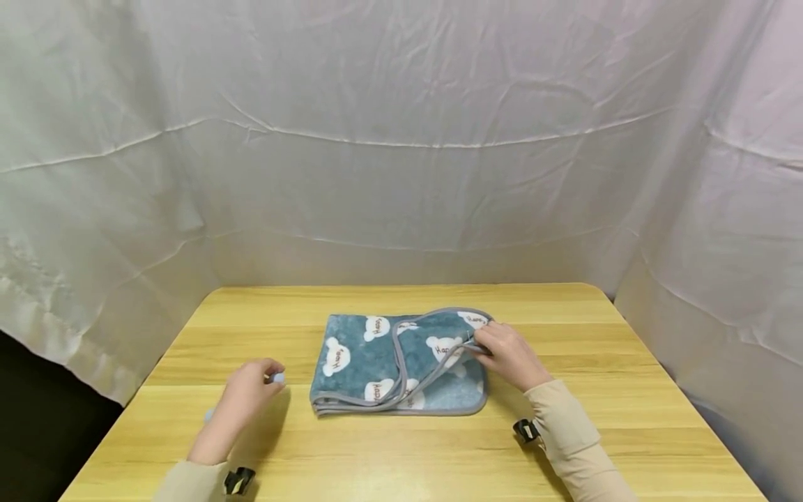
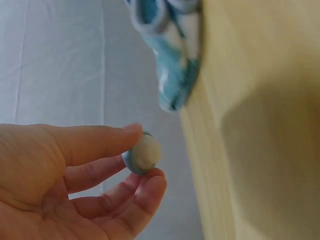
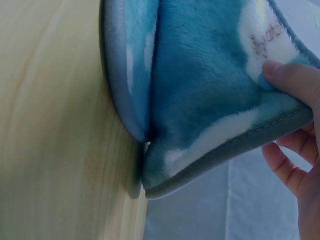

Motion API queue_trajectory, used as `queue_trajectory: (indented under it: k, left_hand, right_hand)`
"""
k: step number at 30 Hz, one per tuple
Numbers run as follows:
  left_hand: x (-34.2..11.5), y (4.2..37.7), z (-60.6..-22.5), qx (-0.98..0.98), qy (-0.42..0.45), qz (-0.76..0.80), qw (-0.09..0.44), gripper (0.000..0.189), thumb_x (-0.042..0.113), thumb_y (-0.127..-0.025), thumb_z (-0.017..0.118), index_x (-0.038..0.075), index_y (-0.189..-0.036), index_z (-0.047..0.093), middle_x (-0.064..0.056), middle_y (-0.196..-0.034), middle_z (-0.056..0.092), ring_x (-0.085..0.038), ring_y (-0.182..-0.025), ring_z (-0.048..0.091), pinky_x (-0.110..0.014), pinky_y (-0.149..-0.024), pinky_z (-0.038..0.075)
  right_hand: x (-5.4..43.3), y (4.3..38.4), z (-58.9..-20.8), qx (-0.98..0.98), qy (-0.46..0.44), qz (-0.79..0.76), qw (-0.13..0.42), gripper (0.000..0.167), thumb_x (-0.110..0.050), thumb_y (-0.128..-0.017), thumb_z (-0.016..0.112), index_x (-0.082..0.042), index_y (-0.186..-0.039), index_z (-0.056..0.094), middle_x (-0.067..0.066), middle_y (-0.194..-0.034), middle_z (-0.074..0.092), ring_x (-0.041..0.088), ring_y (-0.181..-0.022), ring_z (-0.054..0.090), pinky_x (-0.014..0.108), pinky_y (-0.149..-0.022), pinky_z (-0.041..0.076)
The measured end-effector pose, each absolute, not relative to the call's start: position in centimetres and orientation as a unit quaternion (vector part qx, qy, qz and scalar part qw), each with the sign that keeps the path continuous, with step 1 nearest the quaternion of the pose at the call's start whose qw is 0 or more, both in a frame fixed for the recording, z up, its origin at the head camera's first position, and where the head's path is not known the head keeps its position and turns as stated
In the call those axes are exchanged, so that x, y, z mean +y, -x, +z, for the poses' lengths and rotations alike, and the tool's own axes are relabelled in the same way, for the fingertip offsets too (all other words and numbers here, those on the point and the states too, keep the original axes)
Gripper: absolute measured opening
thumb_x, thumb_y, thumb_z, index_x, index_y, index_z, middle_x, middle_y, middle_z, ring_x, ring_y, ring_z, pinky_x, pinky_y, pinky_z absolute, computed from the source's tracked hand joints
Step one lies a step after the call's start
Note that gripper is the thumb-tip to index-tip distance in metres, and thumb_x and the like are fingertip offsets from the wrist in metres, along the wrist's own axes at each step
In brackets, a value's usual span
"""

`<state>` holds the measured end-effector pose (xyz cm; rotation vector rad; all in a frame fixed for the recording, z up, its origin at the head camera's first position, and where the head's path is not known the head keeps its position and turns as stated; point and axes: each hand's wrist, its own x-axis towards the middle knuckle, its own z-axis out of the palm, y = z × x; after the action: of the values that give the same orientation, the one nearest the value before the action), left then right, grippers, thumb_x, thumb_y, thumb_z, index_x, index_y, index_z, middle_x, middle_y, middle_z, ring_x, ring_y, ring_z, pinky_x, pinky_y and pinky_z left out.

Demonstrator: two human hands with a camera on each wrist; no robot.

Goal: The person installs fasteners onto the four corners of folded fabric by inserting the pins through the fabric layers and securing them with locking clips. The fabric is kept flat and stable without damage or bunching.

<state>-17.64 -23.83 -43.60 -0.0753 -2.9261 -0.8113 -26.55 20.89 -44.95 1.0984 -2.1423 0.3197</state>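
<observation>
A teal fleece blanket (image 1: 360, 355) with white bear heads and grey edging lies folded on the table. My right hand (image 1: 511, 352) pinches its top layer near the right side, and that layer is lifted there. In the right wrist view the thumb (image 3: 292, 80) presses on the blanket (image 3: 200, 75) above the grey edging, with fingers beneath. Left of the blanket, above the table, my left hand (image 1: 247, 390) pinches a small round thing (image 2: 145, 152) between thumb and fingertips. It is whitish on one face and blue round the side; its kind does not show.
On the wooden table (image 1: 389, 460), a small pale blue thing (image 1: 209, 415) lies at the left, partly hidden behind my left wrist. White cloth (image 1: 401, 188) hangs behind the table and along both sides. Each wrist wears a black device (image 1: 239, 481).
</observation>
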Motion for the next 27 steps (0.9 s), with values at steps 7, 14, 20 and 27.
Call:
queue_trajectory:
  k: [7,14,20,27]
  left_hand:
    - [-20.7,19.4,-42.5,-0.951,0.044,-0.294,0.085,0.022,0.007,-0.086,0.071,-0.003,-0.106,0.069,-0.016,-0.1,0.07,-0.028,-0.087,0.067,-0.042,-0.074,0.055]
    - [-16.0,21.6,-41.1,-0.924,0.07,-0.36,0.109,0.019,0.007,-0.085,0.072,0.003,-0.103,0.071,-0.013,-0.098,0.071,-0.025,-0.085,0.066,-0.035,-0.068,0.054]
    - [-11.4,23.3,-40.2,-0.899,0.087,-0.419,0.09,0.021,0.012,-0.087,0.073,0.008,-0.107,0.072,-0.009,-0.102,0.071,-0.023,-0.091,0.066,-0.037,-0.074,0.055]
    - [-7.3,24.9,-40.1,-0.869,0.107,-0.479,0.063,0.022,0.015,-0.09,0.07,0.011,-0.112,0.071,-0.007,-0.105,0.071,-0.021,-0.092,0.064,-0.033,-0.073,0.053]
  right_hand:
    - [20.8,26.5,-44.9,-0.828,-0.422,0.122,0.349,0.035,-0.018,-0.071,0.082,-0.015,-0.071,0.048,-0.006,-0.067,0.048,0.009,-0.064,0.043,0.026,-0.06,0.04]
    - [20.9,26.5,-44.9,-0.827,-0.422,0.126,0.35,0.035,-0.017,-0.07,0.083,-0.015,-0.071,0.048,-0.007,-0.067,0.048,0.009,-0.066,0.043,0.026,-0.061,0.041]
    - [21.0,26.6,-45.0,-0.824,-0.423,0.128,0.354,0.034,-0.017,-0.071,0.082,-0.015,-0.071,0.048,-0.007,-0.067,0.048,0.009,-0.065,0.043,0.025,-0.059,0.039]
    - [21.3,26.7,-44.9,-0.824,-0.419,0.122,0.36,0.034,-0.018,-0.07,0.082,-0.015,-0.072,0.048,-0.006,-0.068,0.049,0.01,-0.065,0.044,0.028,-0.06,0.043]
